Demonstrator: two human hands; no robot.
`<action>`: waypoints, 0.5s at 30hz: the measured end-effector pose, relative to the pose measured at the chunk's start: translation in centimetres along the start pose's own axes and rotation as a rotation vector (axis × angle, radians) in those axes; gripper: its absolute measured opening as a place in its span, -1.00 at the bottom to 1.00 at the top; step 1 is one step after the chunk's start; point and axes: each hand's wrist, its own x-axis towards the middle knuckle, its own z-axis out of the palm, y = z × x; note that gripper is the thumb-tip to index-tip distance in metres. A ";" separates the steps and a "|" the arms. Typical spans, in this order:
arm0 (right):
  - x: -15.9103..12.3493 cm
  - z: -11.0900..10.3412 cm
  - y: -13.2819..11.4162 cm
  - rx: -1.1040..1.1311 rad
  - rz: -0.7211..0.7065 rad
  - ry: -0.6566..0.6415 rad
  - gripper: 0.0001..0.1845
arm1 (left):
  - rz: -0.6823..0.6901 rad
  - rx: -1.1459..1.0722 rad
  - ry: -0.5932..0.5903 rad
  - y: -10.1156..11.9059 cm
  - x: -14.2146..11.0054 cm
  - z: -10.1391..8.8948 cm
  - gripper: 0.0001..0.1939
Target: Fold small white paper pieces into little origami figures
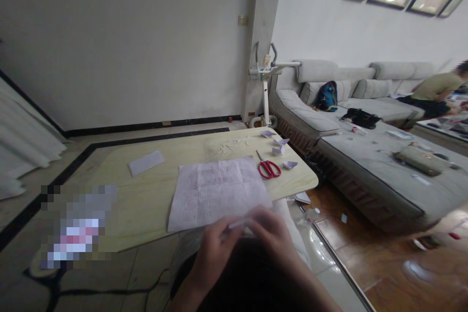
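Note:
My left hand (216,240) and my right hand (268,226) meet just off the table's near edge, fingers closed around a small piece of white paper (239,223). Fingers cover most of the paper, so its shape is hard to make out. Right beyond them a large creased printed sheet (219,190) lies on the pale wooden table (146,219). To its right rest red-handled scissors (269,169), blades pointing away. Several small folded paper pieces stand near the table's right end, among them a folded paper (290,165) beside the scissors.
A folded white paper (146,162) lies on the table's left part, and thin paper scraps (228,147) at its far side. A pixelated patch covers the left corner. Rightward stand a grey sofa (369,156) with bags and, farther off, a seated person (435,87). Exercise equipment (266,92) stands behind the table.

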 end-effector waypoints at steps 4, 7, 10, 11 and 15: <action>0.0 0.0 -0.1 0.053 0.022 -0.006 -0.81 | -0.052 -0.039 -0.004 0.5 0.0 0.0 -0.77; 0.0 0.2 -0.2 0.110 0.051 -0.006 -0.83 | -0.032 -0.066 0.011 0.5 0.0 0.0 -0.77; 0.0 0.2 -0.2 0.117 0.065 0.019 -0.84 | -0.043 -0.056 0.012 0.6 -0.1 -0.1 -0.76; 0.0 0.3 -0.2 0.122 0.071 0.021 -0.83 | -0.042 -0.050 0.008 0.6 -0.1 -0.1 -0.75; 0.0 0.2 -0.1 0.185 0.104 0.011 -0.81 | -0.030 -0.050 0.006 1.0 -0.3 -0.1 -0.73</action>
